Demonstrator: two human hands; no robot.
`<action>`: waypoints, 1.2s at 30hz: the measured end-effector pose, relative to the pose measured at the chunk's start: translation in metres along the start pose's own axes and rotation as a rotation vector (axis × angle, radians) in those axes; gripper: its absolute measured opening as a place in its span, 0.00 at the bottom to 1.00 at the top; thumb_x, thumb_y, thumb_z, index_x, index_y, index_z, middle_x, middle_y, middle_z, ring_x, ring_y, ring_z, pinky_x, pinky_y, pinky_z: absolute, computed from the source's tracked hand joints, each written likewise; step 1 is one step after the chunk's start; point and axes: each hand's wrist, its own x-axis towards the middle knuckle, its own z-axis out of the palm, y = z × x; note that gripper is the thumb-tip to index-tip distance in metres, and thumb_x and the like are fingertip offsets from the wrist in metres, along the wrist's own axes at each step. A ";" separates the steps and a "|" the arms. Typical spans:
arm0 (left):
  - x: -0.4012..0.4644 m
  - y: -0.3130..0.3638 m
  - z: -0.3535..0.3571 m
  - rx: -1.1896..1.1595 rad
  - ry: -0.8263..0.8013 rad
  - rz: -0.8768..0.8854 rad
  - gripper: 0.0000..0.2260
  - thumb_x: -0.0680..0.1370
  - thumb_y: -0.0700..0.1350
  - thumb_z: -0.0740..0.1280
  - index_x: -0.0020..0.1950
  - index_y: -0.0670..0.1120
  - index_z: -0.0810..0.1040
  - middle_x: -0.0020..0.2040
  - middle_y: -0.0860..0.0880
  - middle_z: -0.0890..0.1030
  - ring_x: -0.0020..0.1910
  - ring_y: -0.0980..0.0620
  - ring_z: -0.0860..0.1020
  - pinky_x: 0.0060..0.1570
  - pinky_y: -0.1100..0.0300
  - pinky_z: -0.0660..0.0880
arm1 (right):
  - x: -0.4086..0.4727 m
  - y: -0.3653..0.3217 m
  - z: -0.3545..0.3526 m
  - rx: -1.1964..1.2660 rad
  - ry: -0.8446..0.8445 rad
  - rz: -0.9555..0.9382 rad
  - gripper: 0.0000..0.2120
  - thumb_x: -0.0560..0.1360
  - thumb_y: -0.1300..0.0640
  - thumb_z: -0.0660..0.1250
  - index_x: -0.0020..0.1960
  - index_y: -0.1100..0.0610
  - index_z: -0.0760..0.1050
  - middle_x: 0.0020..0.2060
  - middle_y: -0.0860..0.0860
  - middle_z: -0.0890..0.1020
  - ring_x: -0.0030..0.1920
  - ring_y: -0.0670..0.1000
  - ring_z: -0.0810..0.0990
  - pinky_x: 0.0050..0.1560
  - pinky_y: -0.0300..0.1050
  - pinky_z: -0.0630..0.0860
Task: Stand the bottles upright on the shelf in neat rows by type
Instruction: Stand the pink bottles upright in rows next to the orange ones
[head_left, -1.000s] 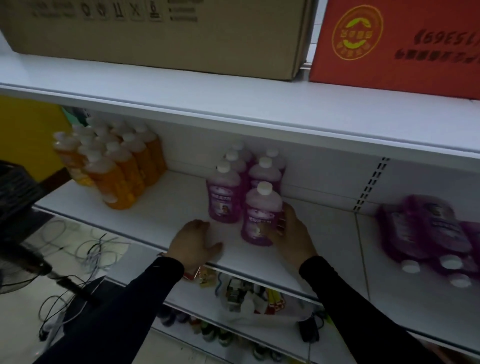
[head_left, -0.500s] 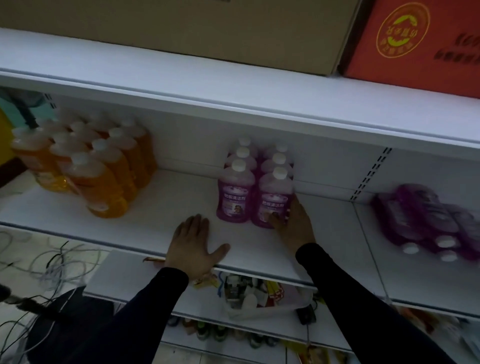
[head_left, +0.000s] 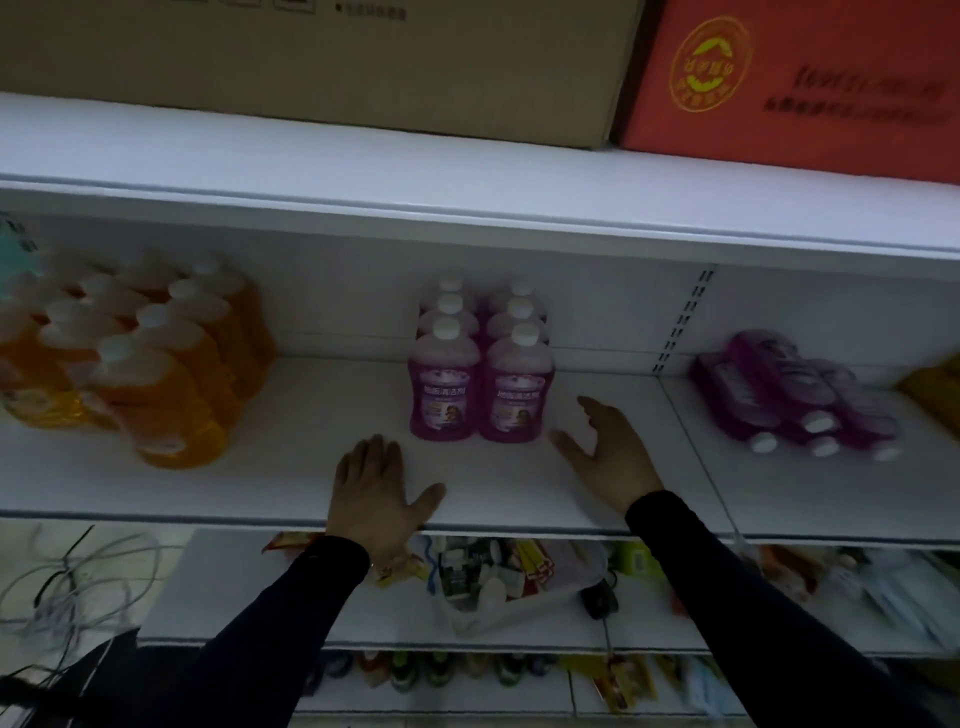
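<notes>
Standing in two tidy rows at mid-shelf, the upright purple bottles (head_left: 480, 374) look finished. At their 3 o'clock, well apart, more purple bottles (head_left: 795, 400) lie in a heap on the shelf (head_left: 311, 467). The right hand (head_left: 608, 452) hovers just beside the rows, fingers spread, holding nothing. The left hand (head_left: 376, 493) rests flat at 7 o'clock, empty. Next, probably, reach right, grip one lying bottle, stand it.

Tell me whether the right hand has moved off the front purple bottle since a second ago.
Yes. The right hand has come off the front right purple bottle and now hangs open to its right, apart from it.
</notes>
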 end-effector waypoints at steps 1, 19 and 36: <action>0.000 0.003 -0.004 -0.022 -0.009 0.036 0.43 0.73 0.72 0.46 0.77 0.42 0.59 0.77 0.42 0.60 0.75 0.46 0.58 0.73 0.53 0.52 | -0.007 0.007 -0.010 -0.052 0.032 -0.028 0.36 0.75 0.37 0.63 0.76 0.52 0.59 0.72 0.52 0.66 0.69 0.50 0.67 0.65 0.37 0.60; 0.047 0.298 -0.014 -0.156 -0.028 0.592 0.30 0.80 0.62 0.58 0.77 0.47 0.61 0.76 0.49 0.62 0.74 0.51 0.60 0.71 0.62 0.53 | 0.025 0.187 -0.195 -0.223 0.367 0.200 0.45 0.71 0.34 0.67 0.77 0.56 0.56 0.75 0.60 0.60 0.74 0.59 0.60 0.71 0.50 0.60; 0.099 0.405 -0.011 -0.024 0.089 0.571 0.45 0.68 0.56 0.76 0.78 0.47 0.57 0.76 0.41 0.60 0.74 0.43 0.61 0.71 0.56 0.58 | 0.034 0.189 -0.295 -0.241 -0.163 -0.773 0.35 0.65 0.55 0.79 0.69 0.55 0.72 0.69 0.51 0.70 0.68 0.50 0.67 0.68 0.35 0.60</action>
